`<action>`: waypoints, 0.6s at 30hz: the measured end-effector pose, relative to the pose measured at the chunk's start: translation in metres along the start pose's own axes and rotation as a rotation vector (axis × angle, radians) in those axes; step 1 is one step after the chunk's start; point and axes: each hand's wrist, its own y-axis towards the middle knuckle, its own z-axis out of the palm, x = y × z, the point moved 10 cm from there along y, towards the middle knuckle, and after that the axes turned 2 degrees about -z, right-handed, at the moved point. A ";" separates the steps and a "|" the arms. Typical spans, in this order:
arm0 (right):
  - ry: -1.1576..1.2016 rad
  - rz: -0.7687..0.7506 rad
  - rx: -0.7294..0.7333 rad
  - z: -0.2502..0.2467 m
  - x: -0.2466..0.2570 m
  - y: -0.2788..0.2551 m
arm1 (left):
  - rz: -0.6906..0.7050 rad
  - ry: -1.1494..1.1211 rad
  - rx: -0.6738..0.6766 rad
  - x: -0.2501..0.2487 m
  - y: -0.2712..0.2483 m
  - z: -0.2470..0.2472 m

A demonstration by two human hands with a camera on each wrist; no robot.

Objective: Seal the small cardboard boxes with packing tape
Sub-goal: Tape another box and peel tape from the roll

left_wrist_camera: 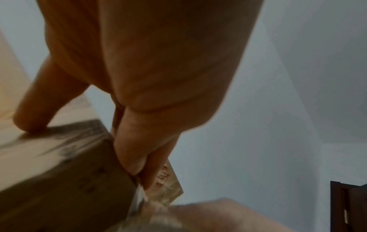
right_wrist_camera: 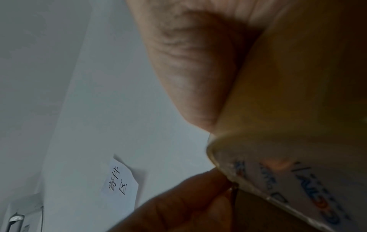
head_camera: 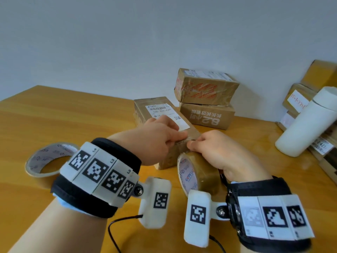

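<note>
A long cardboard box [head_camera: 156, 108] with a white label lies mid-table. My left hand [head_camera: 179, 138] sits over its near end. In the left wrist view the thumb and a finger of the left hand [left_wrist_camera: 139, 174] pinch a strip of brown tape [left_wrist_camera: 166, 185] at the corner of the box [left_wrist_camera: 59, 180], while another finger presses on its top. My right hand [head_camera: 193, 145] grips a roll of brown packing tape [head_camera: 200, 174], held on edge against the box's near end. In the right wrist view the thumb [right_wrist_camera: 188, 70] lies on the roll [right_wrist_camera: 298, 102].
A second tape roll [head_camera: 45, 159] lies flat on the wooden table [head_camera: 54, 121] at the left. Two taped boxes [head_camera: 206, 92] are stacked behind. A white bottle [head_camera: 306, 123] and more boxes [head_camera: 299, 95] stand at the right. A black cable [head_camera: 116, 225] trails near the front edge.
</note>
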 end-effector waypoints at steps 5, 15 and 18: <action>-0.034 -0.023 0.000 -0.001 0.004 -0.002 | 0.031 -0.093 -0.110 0.001 -0.017 0.008; -0.046 -0.035 -0.002 0.000 0.001 0.001 | -0.004 -0.110 -0.143 -0.001 -0.017 0.017; -0.051 -0.032 0.005 0.000 0.000 0.002 | 0.006 -0.117 -0.116 0.000 -0.017 0.016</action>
